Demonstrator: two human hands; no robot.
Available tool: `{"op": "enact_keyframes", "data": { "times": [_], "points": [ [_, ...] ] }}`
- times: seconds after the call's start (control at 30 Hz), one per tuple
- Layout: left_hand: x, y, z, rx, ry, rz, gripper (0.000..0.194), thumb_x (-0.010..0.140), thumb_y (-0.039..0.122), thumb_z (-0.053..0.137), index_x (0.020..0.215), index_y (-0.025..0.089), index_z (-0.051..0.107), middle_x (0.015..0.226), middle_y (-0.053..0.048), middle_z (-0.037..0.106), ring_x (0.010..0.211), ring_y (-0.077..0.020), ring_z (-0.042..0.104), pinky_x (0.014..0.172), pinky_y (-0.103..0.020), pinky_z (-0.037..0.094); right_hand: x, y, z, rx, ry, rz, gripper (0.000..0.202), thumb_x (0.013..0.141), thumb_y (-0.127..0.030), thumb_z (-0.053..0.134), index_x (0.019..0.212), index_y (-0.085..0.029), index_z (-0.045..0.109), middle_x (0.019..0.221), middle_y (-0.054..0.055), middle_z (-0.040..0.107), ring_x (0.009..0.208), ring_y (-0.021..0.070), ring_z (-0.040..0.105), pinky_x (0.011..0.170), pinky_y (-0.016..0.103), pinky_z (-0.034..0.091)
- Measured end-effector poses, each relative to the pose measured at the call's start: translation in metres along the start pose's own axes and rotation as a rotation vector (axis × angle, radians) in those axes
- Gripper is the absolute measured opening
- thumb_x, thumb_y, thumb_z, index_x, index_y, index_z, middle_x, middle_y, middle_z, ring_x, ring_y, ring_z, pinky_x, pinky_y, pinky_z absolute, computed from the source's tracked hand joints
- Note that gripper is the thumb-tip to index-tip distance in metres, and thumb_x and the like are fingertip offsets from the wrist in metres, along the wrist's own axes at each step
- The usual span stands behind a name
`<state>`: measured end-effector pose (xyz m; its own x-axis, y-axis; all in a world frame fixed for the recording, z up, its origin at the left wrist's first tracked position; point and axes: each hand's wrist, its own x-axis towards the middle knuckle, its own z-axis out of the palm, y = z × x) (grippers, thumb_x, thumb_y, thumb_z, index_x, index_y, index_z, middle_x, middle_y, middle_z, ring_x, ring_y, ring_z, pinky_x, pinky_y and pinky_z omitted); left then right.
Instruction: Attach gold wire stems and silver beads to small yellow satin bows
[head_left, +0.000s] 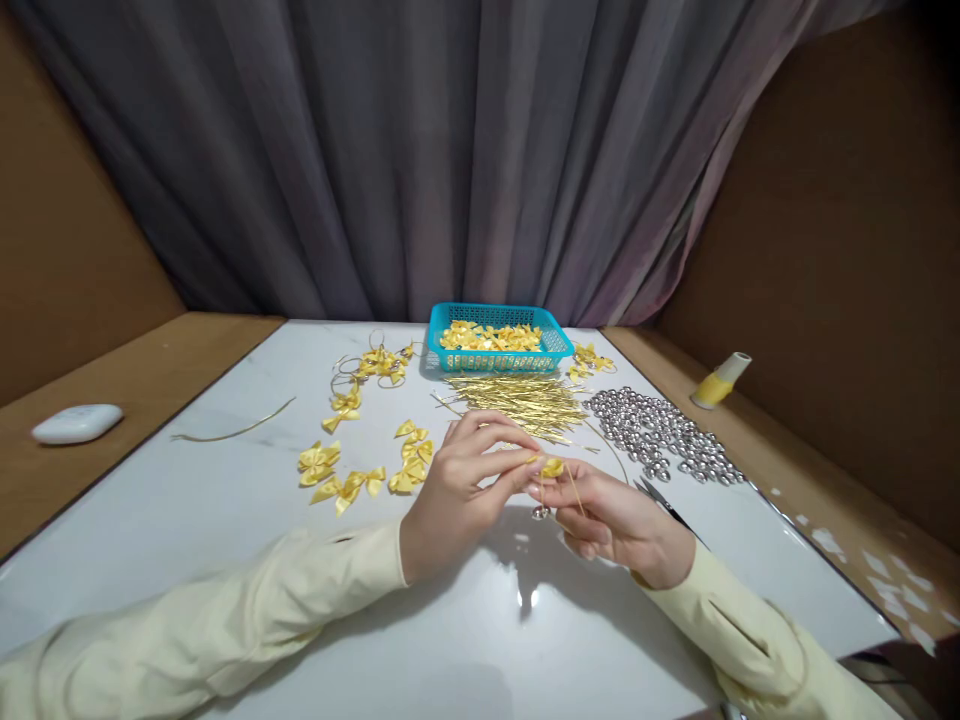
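My left hand (480, 475) and my right hand (607, 515) meet above the table, both closed around a small yellow ribbon bow (553, 467). The left fingertips pinch the bow from the left, and the right fingers grip it from below and the right. A thin gold tie hangs from it in two strands, one in front of the right fingers. At the lower end of the left strand dangles a silver bell (541, 513). Part of the bow is hidden by the fingers.
A blue basket (501, 362) of yellow bows stands at the back. Gold ties (525, 405) lie before it, silver bells (660, 430) to the right near scissors (664, 502). Several loose bows (349, 488) lie left. A yellow-and-white cone (721, 381) and white case (77, 424) flank the table.
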<state>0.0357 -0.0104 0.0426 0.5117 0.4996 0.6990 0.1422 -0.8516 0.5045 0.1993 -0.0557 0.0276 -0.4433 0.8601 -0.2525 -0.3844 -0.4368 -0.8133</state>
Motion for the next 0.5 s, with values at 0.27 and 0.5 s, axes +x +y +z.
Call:
{"op": "enact_keyframes", "data": {
  "times": [0.27,0.5],
  "points": [
    [0.001,0.0035,0.0019,-0.179,-0.051,-0.282,0.013,0.079,0.021,0.059,0.075,0.022,0.071,0.088,-0.003,0.067,0.094,-0.0188,0.053,0.087,-0.038,0.041,0.0007,0.0041,0.0,-0.13,0.025,-0.075,0.017,0.073,-0.027,0.066,0.076,-0.015,0.053,0.031,-0.013,0.04,0.021,0.0007,0.025,0.028,0.015,0.013],
    [0.0015,0.0035,0.0031,-0.327,-0.109,-0.431,0.014,0.081,0.025,0.058,0.084,0.022,0.071,0.095,-0.003,0.069,0.099,-0.0175,0.055,0.091,-0.036,0.041,0.001,0.0049,0.0014,-0.227,0.119,-0.146,0.017,0.075,-0.027,0.065,0.078,-0.014,0.055,0.027,-0.011,0.042,0.022,0.0006,0.024,0.031,0.017,0.008]
  ]
}}
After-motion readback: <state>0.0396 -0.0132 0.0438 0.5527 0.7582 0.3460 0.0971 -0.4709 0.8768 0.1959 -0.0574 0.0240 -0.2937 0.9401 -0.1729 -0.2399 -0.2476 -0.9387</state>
